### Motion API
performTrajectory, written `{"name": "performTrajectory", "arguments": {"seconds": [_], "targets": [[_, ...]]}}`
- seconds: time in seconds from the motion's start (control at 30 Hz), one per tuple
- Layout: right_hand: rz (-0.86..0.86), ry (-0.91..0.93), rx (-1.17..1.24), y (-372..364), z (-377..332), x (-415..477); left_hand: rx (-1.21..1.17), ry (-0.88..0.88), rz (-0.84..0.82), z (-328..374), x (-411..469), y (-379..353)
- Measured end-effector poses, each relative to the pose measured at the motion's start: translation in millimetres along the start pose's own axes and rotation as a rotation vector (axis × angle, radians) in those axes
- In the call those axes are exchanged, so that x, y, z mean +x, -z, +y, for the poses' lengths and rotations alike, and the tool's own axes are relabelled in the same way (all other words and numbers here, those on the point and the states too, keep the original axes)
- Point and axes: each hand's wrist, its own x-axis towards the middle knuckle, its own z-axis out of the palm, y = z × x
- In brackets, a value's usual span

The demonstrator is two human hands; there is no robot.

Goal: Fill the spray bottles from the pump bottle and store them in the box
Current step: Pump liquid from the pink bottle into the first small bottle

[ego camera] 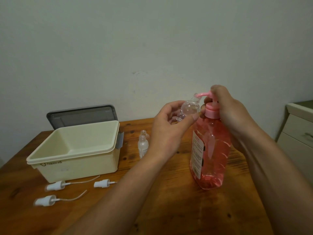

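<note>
Barely begun: my left hand (166,133) grips a clear spray bottle (188,108) at the pump bottle (210,150) my right hand (226,106) clasps; two uncapped bottles (143,146) and the empty box (79,167) wait at left.

The wooden table (169,209) bears an open cream box (76,167) at its left. A grey lid (81,116) stands on edge behind the box, against the wall, its foot hidden. In front of the box lie three white spray heads with thin tubes, all on their sides: left head (55,185), right head (101,183), near head (44,200). Just right of the box stand two small uncapped clear bottles, front bottle (143,146) and back bottle (144,133). Further right a pink pump bottle (210,150) stands upright.
</note>
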Motion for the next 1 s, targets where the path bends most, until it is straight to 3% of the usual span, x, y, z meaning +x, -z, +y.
{"name": "performTrajectory", "arguments": {"seconds": [1.0], "targets": [[0.009,0.022,-0.033,0.5,1.9,-1.1,-0.042,0.017,-0.003,0.5,0.8,-2.0]]}}
